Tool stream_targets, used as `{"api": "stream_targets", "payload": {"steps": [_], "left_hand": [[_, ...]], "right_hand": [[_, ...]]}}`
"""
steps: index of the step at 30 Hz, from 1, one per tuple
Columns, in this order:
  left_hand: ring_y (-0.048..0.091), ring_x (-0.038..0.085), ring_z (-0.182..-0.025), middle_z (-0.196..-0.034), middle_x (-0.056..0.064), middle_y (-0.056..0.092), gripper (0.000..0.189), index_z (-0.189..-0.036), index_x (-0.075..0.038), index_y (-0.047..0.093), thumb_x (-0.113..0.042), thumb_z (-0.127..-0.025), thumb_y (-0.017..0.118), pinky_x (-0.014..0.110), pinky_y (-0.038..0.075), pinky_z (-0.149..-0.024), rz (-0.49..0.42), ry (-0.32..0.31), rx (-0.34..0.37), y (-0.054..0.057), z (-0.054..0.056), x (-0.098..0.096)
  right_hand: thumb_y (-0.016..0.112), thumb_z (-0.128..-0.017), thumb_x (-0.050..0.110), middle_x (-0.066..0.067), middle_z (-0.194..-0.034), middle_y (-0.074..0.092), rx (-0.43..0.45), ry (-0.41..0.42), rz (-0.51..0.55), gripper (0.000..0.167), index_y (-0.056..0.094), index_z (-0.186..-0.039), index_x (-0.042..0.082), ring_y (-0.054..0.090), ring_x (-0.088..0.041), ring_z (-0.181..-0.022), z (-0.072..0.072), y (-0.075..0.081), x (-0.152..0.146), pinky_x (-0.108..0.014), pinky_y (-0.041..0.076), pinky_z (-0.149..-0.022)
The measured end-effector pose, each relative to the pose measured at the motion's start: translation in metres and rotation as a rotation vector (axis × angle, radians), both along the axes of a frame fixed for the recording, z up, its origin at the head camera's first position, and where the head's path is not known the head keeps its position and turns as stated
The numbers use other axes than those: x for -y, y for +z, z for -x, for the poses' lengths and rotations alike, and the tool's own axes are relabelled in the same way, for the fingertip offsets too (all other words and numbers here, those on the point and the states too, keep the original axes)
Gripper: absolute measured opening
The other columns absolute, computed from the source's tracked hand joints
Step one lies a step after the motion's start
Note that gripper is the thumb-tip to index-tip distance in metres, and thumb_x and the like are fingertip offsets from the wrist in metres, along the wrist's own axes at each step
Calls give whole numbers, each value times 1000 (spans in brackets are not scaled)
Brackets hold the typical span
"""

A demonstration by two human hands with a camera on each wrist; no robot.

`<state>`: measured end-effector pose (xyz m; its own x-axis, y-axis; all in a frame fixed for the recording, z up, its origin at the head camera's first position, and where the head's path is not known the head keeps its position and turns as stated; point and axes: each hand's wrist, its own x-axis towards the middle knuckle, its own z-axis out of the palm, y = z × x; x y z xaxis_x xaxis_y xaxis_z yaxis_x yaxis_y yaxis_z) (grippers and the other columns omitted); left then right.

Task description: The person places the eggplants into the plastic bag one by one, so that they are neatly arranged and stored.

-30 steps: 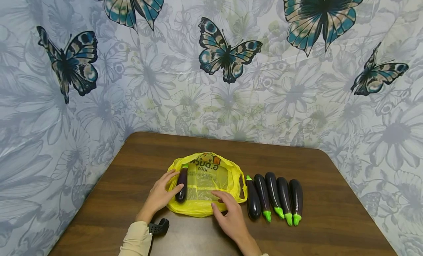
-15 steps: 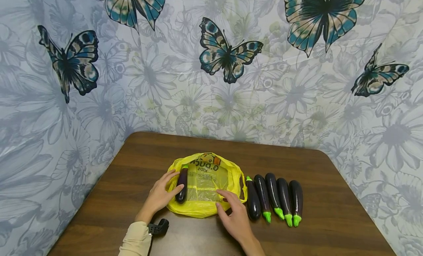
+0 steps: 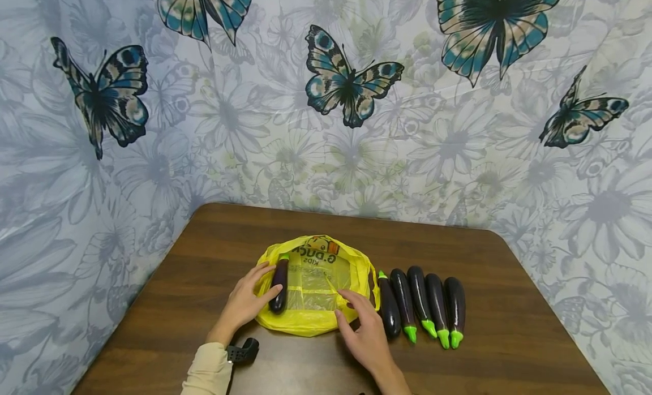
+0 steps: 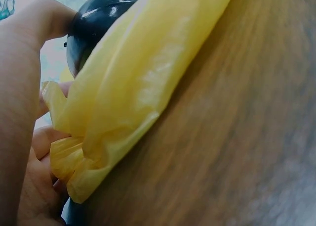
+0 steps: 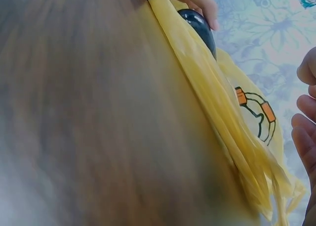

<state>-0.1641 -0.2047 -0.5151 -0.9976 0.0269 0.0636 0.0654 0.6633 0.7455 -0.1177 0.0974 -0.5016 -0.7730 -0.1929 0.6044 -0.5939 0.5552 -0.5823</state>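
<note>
A yellow plastic bag (image 3: 300, 325) lies with its mouth spread wide, dark duck-brand print showing inside. At its left side an eggplant (image 3: 279, 287) lies lengthwise within the rim, its green stem end pointing away. My left hand (image 3: 243, 300) holds this eggplant, thumb on its near end and fingers at the bag's left edge; in the left wrist view the thumb touches the dark eggplant (image 4: 94, 25) beside the bag film (image 4: 133, 77). My right hand (image 3: 368, 333) is over the bag's right near rim, fingers loosely bent, nothing in them. The right wrist view shows its fingertips (image 5: 306, 107) apart from the bag.
Several more eggplants (image 3: 419, 304) lie side by side on the brown table (image 3: 509, 327), just right of the bag. A black wrist strap device (image 3: 243, 351) is on the left wrist. Behind the table hangs a butterfly-patterned backdrop (image 3: 351, 174).
My right hand has shifted slightly right along the bag's near rim. The left hand, the bag and the eggplants have stayed in place.
</note>
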Motion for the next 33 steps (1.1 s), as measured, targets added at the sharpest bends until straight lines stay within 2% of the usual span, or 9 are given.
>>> {"api": "stream_targets", "payload": {"steps": [7,10,15,23,26,28,31,33], "left_hand": [[33,48,-149,-165,10,37,70,-153,-22,52,-60,-95,65,74,26,-115,3,-7,-8,1,0,-1],[34,48,-149,-165,10,37,68,-152,-21,53,-58,-96,65,74,26,-116,0,-14,-17,1,0,-1],[33,48,-149,-165,9,37,67,-151,-20,53,-58,-97,64,74,26,-115,10,-20,-10,0,0,0],[34,47,-149,-165,8,37,66,-151,-20,54,-57,-98,64,75,25,-115,18,-15,-13,2,1,-2],[34,47,-149,-165,8,37,65,-151,-21,53,-56,-98,64,75,25,-115,19,-16,-5,2,1,-2],[34,47,-149,-165,8,37,65,-151,-21,53,-57,-98,63,75,25,-115,20,-16,-3,2,1,-2],[34,47,-149,-165,8,38,65,-151,-21,54,-57,-98,63,75,25,-115,18,-16,-3,1,1,-2],[34,47,-149,-165,7,38,65,-151,-21,54,-57,-98,63,76,25,-115,19,-14,-2,1,1,-2]], "right_hand": [[81,-87,6,-1,-130,68,7,-30,-13,51,65,-135,17,68,-20,-109,0,3,-9,-38,61,-85],[81,-88,6,-2,-131,68,31,-44,-10,50,65,-135,15,68,-23,-108,0,4,-14,-40,61,-85],[82,-86,6,-3,-131,67,50,-93,-25,52,65,-135,15,67,-19,-109,-1,5,-22,-40,60,-86],[83,-84,3,-4,-133,66,-31,-113,-32,54,65,-135,10,66,-22,-105,-1,7,-30,-42,60,-82],[82,-84,3,-3,-133,66,-58,-127,-36,55,65,-136,13,65,-22,-103,0,8,-32,-33,57,-83],[82,-84,3,-2,-132,67,-69,-145,-42,56,65,-136,15,65,-21,-105,0,9,-33,-23,53,-90],[82,-84,2,-2,-133,67,-70,-178,-39,56,65,-136,15,64,-21,-115,2,10,-34,-10,41,-103],[81,-83,1,-2,-133,67,-71,-201,-30,55,66,-134,13,63,-22,-121,4,9,-35,-7,33,-108]]}}
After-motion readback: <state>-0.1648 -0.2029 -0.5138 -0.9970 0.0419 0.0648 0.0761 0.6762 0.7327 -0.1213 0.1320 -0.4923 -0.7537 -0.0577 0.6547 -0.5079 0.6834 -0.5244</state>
